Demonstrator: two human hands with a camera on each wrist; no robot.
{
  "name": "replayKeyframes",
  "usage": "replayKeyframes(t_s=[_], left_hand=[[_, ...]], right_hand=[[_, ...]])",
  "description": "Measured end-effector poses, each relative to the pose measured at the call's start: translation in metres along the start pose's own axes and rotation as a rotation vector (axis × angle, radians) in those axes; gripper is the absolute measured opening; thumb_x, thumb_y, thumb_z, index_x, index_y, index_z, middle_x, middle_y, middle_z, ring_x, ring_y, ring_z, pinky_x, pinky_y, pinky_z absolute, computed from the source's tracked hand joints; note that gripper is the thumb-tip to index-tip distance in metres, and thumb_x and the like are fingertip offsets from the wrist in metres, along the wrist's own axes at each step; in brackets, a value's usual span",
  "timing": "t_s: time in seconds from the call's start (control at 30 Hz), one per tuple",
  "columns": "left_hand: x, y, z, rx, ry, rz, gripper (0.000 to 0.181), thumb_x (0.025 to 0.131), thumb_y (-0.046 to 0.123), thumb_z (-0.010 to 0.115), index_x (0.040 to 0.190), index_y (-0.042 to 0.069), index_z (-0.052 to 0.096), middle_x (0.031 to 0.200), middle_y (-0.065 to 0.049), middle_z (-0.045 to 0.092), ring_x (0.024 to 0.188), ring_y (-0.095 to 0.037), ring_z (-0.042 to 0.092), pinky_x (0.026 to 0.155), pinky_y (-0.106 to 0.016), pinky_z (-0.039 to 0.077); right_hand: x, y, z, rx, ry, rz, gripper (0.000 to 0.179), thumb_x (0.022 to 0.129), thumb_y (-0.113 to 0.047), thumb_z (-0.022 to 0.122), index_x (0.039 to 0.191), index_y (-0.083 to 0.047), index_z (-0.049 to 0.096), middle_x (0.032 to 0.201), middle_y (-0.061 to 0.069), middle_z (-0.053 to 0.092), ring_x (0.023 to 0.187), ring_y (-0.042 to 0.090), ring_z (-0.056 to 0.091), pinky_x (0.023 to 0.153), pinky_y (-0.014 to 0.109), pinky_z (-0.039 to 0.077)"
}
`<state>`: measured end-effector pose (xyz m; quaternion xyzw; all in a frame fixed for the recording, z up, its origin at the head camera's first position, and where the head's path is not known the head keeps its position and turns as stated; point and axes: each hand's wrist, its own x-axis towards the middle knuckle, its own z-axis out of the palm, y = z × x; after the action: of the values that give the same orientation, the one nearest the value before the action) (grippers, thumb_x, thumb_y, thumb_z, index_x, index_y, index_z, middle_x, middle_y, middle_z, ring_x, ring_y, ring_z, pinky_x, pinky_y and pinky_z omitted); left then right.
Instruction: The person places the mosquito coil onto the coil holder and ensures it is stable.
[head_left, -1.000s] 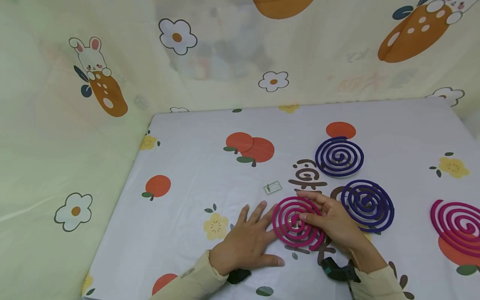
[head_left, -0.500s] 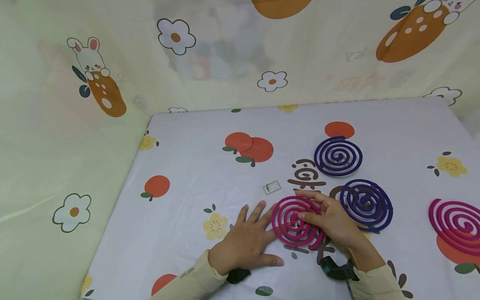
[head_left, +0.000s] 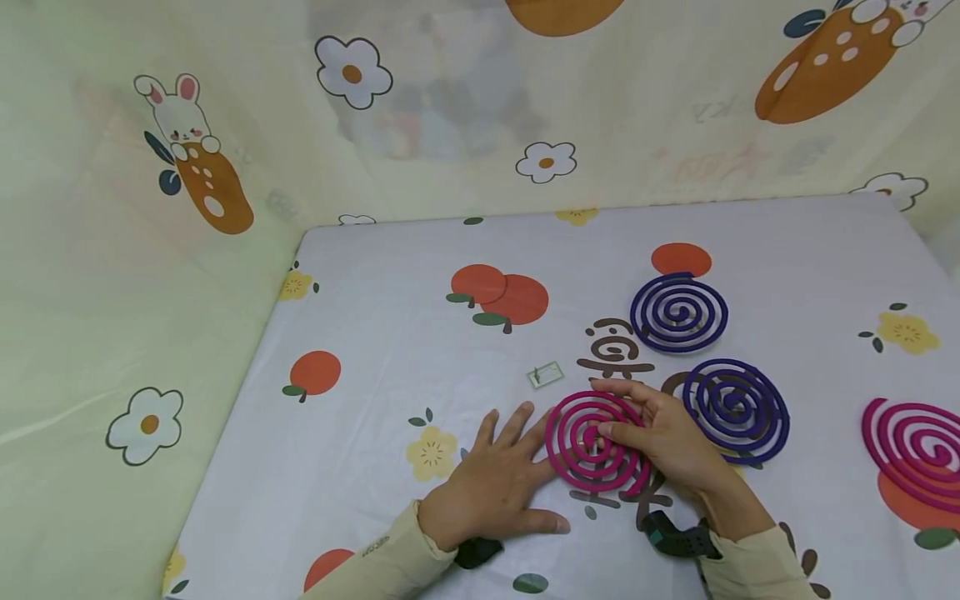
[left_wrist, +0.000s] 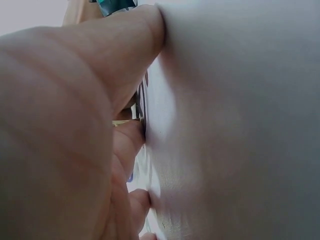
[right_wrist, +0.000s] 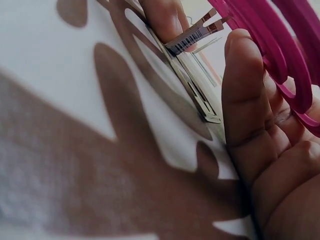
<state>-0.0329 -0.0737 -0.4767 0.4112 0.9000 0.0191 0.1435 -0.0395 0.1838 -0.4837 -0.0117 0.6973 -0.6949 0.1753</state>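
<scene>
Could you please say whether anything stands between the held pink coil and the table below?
Yes: in the right wrist view, a thin metal piece with a raised tab sits between the pink coil and the table. I cannot tell if they are attached.

Carries, on printed tablecloth [head_left: 375, 317], small flat slip [head_left: 545, 375], two blue coils [head_left: 679, 313] [head_left: 735, 403] and, nearest right edge, pink coil [head_left: 937, 455].

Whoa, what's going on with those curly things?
A person's right hand holds a pink spiral just above the table, thumb near its middle. Their left hand is spread on the table, one finger reaching under that spiral's edge. Two blue spirals lie nearby, and a second pink spiral lies farther right.
</scene>
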Motion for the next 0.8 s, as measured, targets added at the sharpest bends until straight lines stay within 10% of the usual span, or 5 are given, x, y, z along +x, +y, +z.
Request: replayKeyframes(t_s=[0.8], left_hand=[[-0.0004,-0.0010,0.0010,-0.007,0.006,0.002,0.087,0.090,0.082,0.051,0.164,0.041,0.028,0.176,0.001,0.011,0.161,-0.034,0.008,0.121,-0.067,0.020]], right_hand=[[-0.0020,0.0014,-0.0002,-0.063,-0.006,-0.001,0.059,0.096,-0.010,0.075,0.150,-0.001,0.051,0.138,0.028,0.060,0.112,0.013,0.069,0.086,0.031,0.061]])
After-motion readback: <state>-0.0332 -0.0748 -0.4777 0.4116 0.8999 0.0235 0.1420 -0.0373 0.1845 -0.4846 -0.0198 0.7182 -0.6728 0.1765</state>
